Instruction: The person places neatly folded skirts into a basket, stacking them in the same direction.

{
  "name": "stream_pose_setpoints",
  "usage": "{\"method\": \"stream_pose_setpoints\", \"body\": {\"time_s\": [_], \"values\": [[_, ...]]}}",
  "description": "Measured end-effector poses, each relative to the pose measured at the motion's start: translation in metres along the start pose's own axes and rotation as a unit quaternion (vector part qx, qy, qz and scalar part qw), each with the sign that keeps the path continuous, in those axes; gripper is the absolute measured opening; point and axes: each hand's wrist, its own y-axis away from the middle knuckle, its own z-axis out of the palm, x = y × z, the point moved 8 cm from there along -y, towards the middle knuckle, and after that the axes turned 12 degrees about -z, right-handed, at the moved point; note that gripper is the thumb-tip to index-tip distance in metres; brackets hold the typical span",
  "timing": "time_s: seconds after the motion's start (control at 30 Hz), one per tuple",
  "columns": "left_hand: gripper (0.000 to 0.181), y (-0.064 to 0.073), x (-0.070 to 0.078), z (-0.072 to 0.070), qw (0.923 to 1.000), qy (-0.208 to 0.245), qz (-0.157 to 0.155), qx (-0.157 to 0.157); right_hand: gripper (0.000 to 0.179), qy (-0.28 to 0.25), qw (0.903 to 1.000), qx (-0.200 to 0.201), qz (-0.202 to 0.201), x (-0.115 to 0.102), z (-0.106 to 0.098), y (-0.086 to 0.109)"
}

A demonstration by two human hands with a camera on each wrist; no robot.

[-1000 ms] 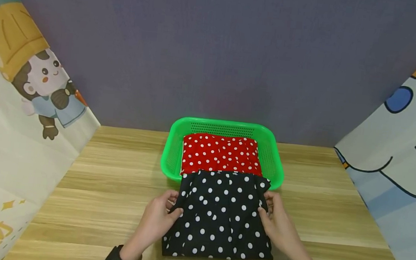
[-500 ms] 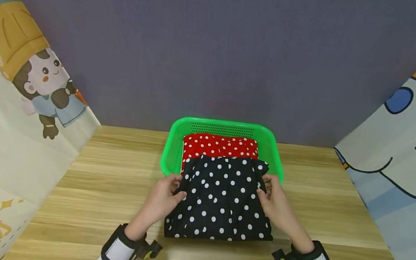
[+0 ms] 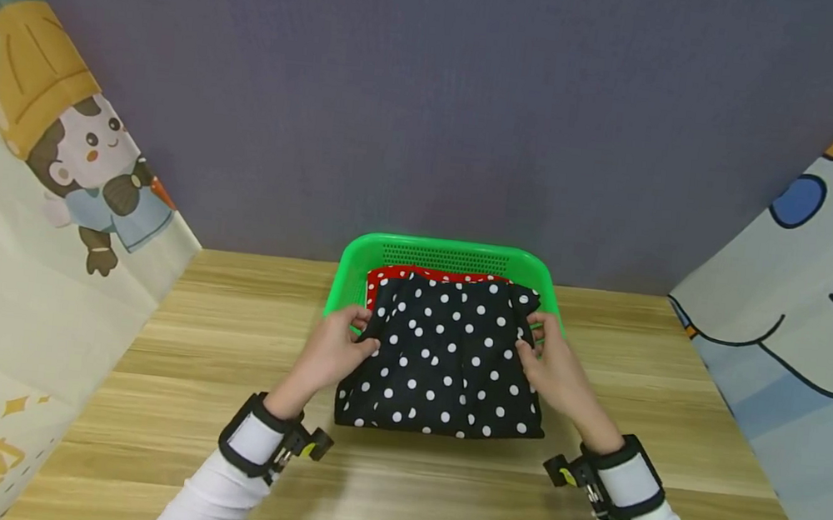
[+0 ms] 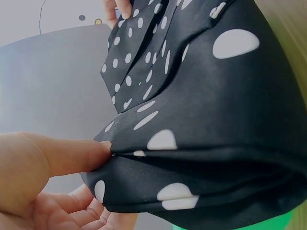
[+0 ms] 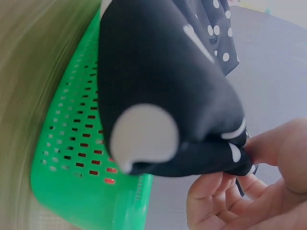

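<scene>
A folded black cloth with white polka dots [image 3: 444,363] hangs between both hands, overlapping the green basket in the head view. My left hand [image 3: 336,344] pinches its left edge, thumb on top and fingers beneath, as the left wrist view shows. On the other side my right hand [image 3: 553,365] pinches the right edge between thumb and fingers. Behind and below it lies a red polka-dot cloth [image 3: 377,277] inside the green basket [image 3: 447,250]; most of that red cloth is hidden. Through the slots of the basket wall [image 5: 86,187] in the right wrist view, bits of red show.
The basket stands at the back edge of a wooden table [image 3: 228,342], close to a dark grey panel [image 3: 431,111]. Printed cloth panels slope down at the left [image 3: 25,256] and right [image 3: 822,274]. Each wrist wears a strapped camera.
Both hands have carried the black polka-dot cloth away from the body and over the basket. It now covers most of the red cloth, which was largely visible a second ago.
</scene>
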Motion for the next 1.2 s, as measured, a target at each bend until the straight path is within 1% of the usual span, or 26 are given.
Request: {"method": "stream_pose_setpoints", "body": {"time_s": [0.1,0.23,0.33,0.43,0.6,0.77,0.87,1.0,1.13,1.2], "values": [[0.037,-0.009,0.002,0.0,1.0,-0.004,-0.002,-0.001,0.035,-0.005,0.9999,-0.008,0.007,0.004,0.0,-0.009],[0.037,-0.02,0.003,0.0,0.9999,0.001,-0.009,-0.008,0.035,-0.006,0.9996,-0.022,0.017,0.009,-0.001,-0.02],[0.037,-0.028,0.005,0.0,0.9999,0.0,-0.008,-0.01,0.035,-0.002,0.9995,-0.028,0.016,0.012,-0.002,-0.028],[0.037,-0.037,0.009,0.0,0.9999,-0.007,-0.006,-0.011,0.034,0.007,0.9996,-0.026,0.01,0.014,-0.005,-0.037],[0.037,-0.051,0.015,-0.001,0.9996,-0.015,-0.014,-0.018,0.033,0.019,0.9994,-0.027,0.01,0.017,-0.007,-0.051],[0.035,-0.065,0.023,-0.004,0.9993,-0.019,-0.013,-0.028,0.034,0.014,0.9994,-0.03,0.013,0.019,-0.008,-0.064],[0.034,-0.074,0.028,-0.007,0.9993,-0.03,-0.012,-0.02,0.035,0.01,0.9994,-0.029,0.018,0.022,-0.009,-0.071],[0.034,-0.084,0.032,-0.009,0.9984,-0.055,-0.015,-0.007,0.037,0.02,0.9991,-0.031,0.023,0.024,-0.011,-0.079],[0.036,-0.093,0.033,-0.008,0.9972,-0.071,-0.021,-0.005,0.039,0.031,0.9983,-0.042,0.028,0.025,-0.012,-0.086],[0.037,-0.097,0.032,-0.006,0.9972,-0.069,-0.027,-0.008,0.039,0.032,0.9976,-0.05,0.035,0.026,-0.011,-0.089]]}}
